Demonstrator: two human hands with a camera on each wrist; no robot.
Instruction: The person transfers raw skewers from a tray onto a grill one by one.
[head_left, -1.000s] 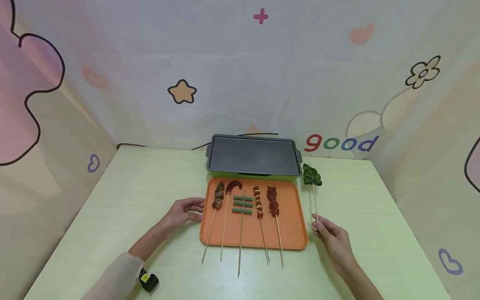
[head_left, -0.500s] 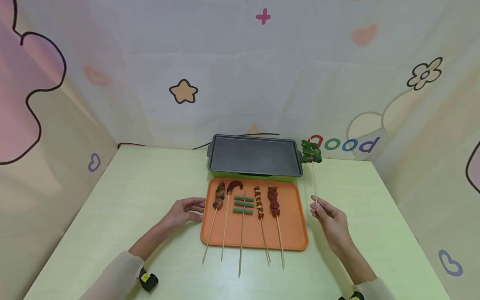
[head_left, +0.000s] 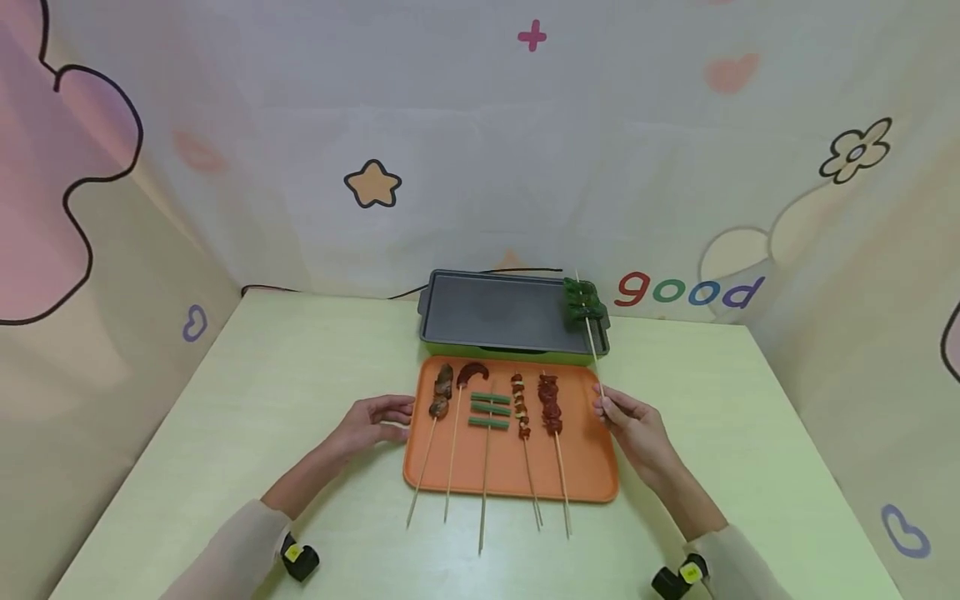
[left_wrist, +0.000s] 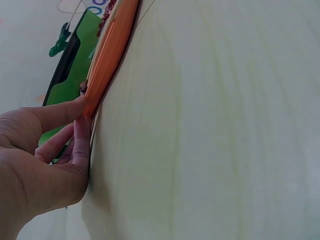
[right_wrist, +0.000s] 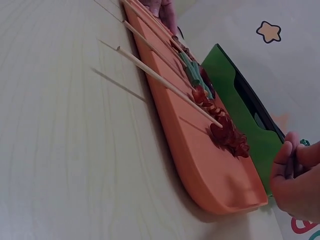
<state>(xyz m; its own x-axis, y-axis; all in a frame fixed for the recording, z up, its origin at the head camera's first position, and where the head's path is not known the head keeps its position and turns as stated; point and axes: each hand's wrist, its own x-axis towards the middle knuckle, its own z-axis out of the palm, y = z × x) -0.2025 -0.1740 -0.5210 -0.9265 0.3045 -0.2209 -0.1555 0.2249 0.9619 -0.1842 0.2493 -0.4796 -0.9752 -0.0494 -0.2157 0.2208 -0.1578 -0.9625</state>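
Observation:
My right hand [head_left: 637,429] pinches the thin stick of a skewer of green leafy vegetable pieces [head_left: 582,300]. Those greens hang over the right end of the dark flat griddle [head_left: 495,310]. At the left rim of the orange tray [head_left: 585,479] my left hand [head_left: 375,421] grips the edge; in the left wrist view thumb and fingers meet at the rim. Several skewers lie on the tray: brown chunks [head_left: 442,390], a curled dark red piece [head_left: 472,372], green bars [head_left: 489,410], small mixed bits [head_left: 520,404] and red meat pieces [head_left: 550,404].
The griddle has a green base [right_wrist: 245,120] and stands directly behind the tray. Stick ends reach past the tray's front edge over the pale table [head_left: 187,467]. A black cord [head_left: 408,292] runs behind; a patterned cloth wall [head_left: 465,125] encloses the table.
My right hand has raised the green skewer from beside the griddle, then brought it left over the griddle's right end. My left hand stays at the tray's rim.

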